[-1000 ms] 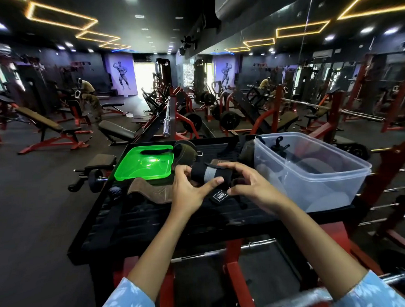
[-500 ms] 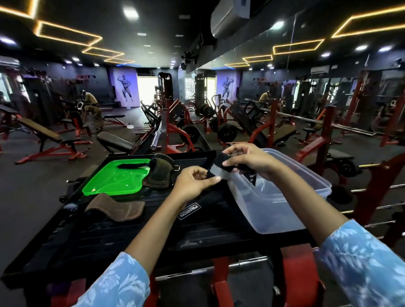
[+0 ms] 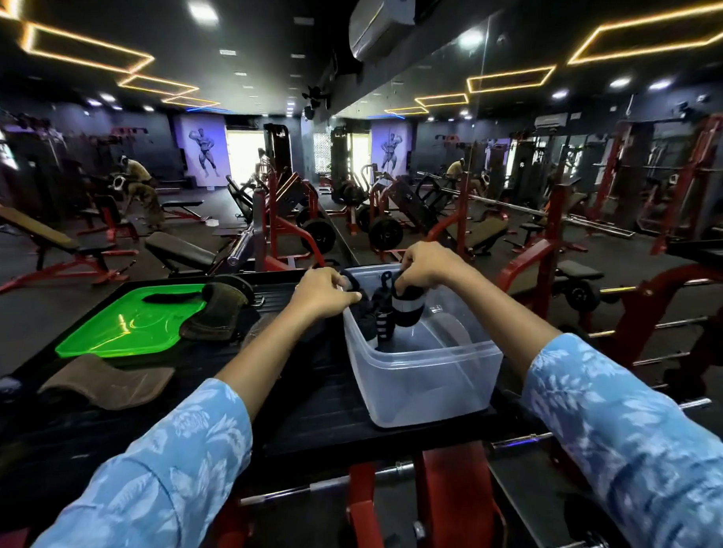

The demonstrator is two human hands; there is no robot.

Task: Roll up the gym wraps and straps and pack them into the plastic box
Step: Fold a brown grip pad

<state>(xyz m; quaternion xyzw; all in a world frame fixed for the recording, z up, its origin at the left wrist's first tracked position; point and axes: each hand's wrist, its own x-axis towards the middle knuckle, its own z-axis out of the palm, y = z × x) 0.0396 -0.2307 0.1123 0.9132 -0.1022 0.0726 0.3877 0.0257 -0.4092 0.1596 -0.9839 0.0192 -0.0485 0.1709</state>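
2 hands worked at the far end of the plastic box (image 3: 425, 378). Half a second earlier the right hand (image 3: 427, 267) had carried the rolled wrap (image 3: 408, 309) over the box's rim; now that black roll with its pale band hung inside the box, against its far wall, and the fingers were clenched round its top. The left hand (image 3: 323, 293) had come off the black tray top (image 3: 315, 410) and sat at the box's far-left rim, fingers curled onto dark strap material (image 3: 367, 314) already inside — whether it truly gripped or only steadied that bundle I could not tell. By my judgement, 1 more roll was close to packed; letting go was all that remained for it.

Left of the box, more remained unpacked: a brown leather pad (image 3: 109, 381) lay on the tray top, well apart from the box, and a second dark pad (image 3: 220, 315) rested partly on the green lid (image 3: 128, 323), with a black strap (image 3: 172, 297) across that lid's far edge. The lid would be needed last, so those 2 pieces had to come off it. Nothing blocked the box's mouth, though the bundle crowded its far-left corner — the near half looked free. Beyond the box stood red gym machines and benches.
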